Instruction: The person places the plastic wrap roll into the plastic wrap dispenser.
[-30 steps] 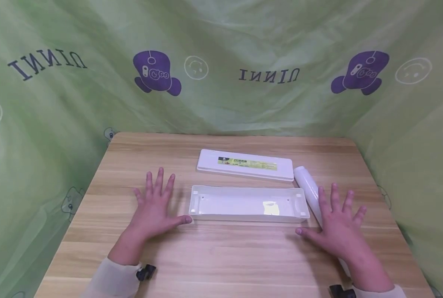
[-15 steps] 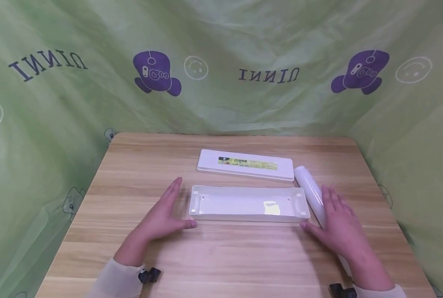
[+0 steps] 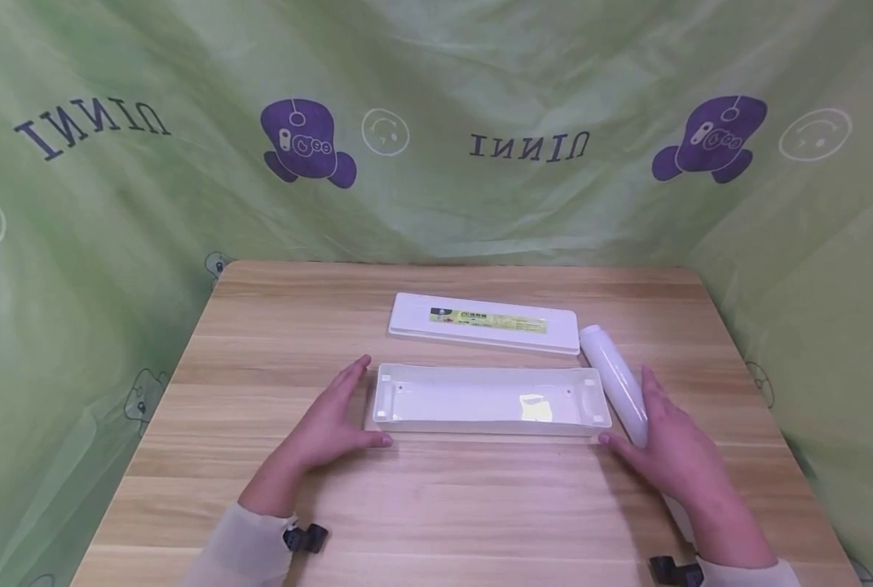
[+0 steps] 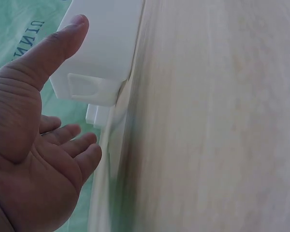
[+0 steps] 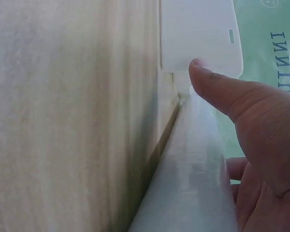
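A long, white plastic box (image 3: 443, 427) lies open-topped in the middle of the table in the head view. My left hand (image 3: 326, 428) is beside its left end, thumb and fingers spread apart around the near corner with nothing between them. In the left wrist view the thumb overlaps the box's side (image 4: 106, 43). My right hand (image 3: 674, 452) lies over a slanted roll of cling film (image 3: 612, 371), its fingers on the far right side of the roll. The right thumb points to the box's near right corner; in the right wrist view it overlaps the box end (image 5: 198, 34).
Behind the box lies a flat white lid (image 3: 410, 314) with a green and yellow label, its right end close to the roll's far tip. A wood-grain table (image 3: 451, 514) carries everything. Green printed cloth (image 3: 436, 204) hangs around its back and sides.
The spread fingers of both hands have drawn together. My left hand has turned and moved right, closer to the box's end. My right hand has turned slightly at the roll; box and lid stay put.
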A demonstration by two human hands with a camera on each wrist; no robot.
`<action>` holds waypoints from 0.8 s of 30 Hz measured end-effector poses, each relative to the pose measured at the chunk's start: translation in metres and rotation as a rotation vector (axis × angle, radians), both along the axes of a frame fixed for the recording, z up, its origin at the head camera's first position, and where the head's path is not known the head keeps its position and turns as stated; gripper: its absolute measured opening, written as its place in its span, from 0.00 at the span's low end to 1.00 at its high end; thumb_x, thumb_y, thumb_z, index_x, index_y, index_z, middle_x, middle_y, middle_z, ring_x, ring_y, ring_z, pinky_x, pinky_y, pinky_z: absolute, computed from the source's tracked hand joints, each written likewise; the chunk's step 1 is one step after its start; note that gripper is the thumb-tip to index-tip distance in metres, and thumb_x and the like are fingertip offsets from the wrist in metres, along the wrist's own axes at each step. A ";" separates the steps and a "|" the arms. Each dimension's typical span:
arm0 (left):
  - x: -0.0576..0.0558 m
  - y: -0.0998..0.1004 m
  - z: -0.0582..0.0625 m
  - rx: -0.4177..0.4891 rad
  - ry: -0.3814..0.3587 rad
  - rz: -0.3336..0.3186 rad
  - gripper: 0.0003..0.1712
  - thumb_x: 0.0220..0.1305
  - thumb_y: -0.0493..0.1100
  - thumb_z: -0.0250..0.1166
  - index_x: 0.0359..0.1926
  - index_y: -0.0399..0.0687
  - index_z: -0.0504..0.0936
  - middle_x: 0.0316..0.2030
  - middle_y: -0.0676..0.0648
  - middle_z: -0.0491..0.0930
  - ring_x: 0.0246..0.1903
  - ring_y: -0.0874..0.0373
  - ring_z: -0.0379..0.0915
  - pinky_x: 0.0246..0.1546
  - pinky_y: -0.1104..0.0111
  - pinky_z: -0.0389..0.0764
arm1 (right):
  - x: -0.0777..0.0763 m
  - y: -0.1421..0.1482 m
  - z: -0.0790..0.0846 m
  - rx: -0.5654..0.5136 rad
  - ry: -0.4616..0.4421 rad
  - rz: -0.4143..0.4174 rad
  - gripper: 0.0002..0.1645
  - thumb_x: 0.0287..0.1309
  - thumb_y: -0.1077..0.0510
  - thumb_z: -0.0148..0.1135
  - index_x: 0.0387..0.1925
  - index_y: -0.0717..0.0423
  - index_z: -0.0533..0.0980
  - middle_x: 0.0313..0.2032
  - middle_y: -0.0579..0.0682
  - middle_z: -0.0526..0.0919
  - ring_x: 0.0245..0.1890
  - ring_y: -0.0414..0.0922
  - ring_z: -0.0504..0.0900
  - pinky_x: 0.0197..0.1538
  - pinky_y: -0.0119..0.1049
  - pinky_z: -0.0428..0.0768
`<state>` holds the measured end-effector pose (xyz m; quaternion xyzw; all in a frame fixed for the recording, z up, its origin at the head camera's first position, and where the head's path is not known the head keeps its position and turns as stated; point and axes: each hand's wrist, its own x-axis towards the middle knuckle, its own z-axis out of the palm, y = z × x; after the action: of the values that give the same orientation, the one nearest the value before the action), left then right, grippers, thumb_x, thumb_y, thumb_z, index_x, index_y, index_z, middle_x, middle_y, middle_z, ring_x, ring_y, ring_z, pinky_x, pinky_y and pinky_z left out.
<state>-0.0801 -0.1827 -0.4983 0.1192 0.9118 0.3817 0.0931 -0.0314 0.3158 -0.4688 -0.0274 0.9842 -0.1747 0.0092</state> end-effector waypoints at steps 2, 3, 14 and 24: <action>-0.001 0.001 -0.002 0.012 -0.001 -0.003 0.76 0.32 0.66 0.82 0.78 0.58 0.47 0.74 0.49 0.54 0.72 0.48 0.50 0.71 0.48 0.56 | 0.000 0.001 -0.001 -0.004 -0.012 -0.003 0.77 0.47 0.26 0.67 0.76 0.57 0.29 0.67 0.78 0.54 0.58 0.78 0.64 0.56 0.73 0.66; -0.001 0.002 -0.003 0.024 -0.001 -0.007 0.75 0.32 0.65 0.82 0.78 0.56 0.48 0.74 0.49 0.54 0.71 0.48 0.52 0.71 0.50 0.57 | 0.001 0.001 -0.002 -0.004 -0.014 -0.005 0.77 0.48 0.26 0.66 0.76 0.57 0.30 0.67 0.78 0.55 0.58 0.78 0.64 0.55 0.73 0.67; -0.004 0.008 -0.007 0.167 -0.042 -0.023 0.72 0.35 0.58 0.84 0.77 0.48 0.52 0.73 0.48 0.57 0.70 0.53 0.57 0.67 0.64 0.64 | 0.003 0.004 -0.004 -0.006 -0.024 -0.020 0.68 0.57 0.31 0.63 0.77 0.58 0.32 0.60 0.81 0.65 0.50 0.78 0.72 0.47 0.71 0.73; -0.005 0.014 -0.007 0.198 -0.045 -0.016 0.71 0.34 0.58 0.84 0.77 0.48 0.54 0.72 0.45 0.59 0.68 0.50 0.60 0.67 0.61 0.65 | 0.005 0.004 -0.004 -0.001 -0.018 -0.042 0.56 0.60 0.45 0.66 0.74 0.68 0.47 0.54 0.81 0.70 0.47 0.76 0.75 0.46 0.70 0.74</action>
<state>-0.0851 -0.1691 -0.5049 0.1264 0.8664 0.4718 0.1042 -0.0262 0.3202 -0.4731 -0.0051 0.9843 -0.1756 0.0142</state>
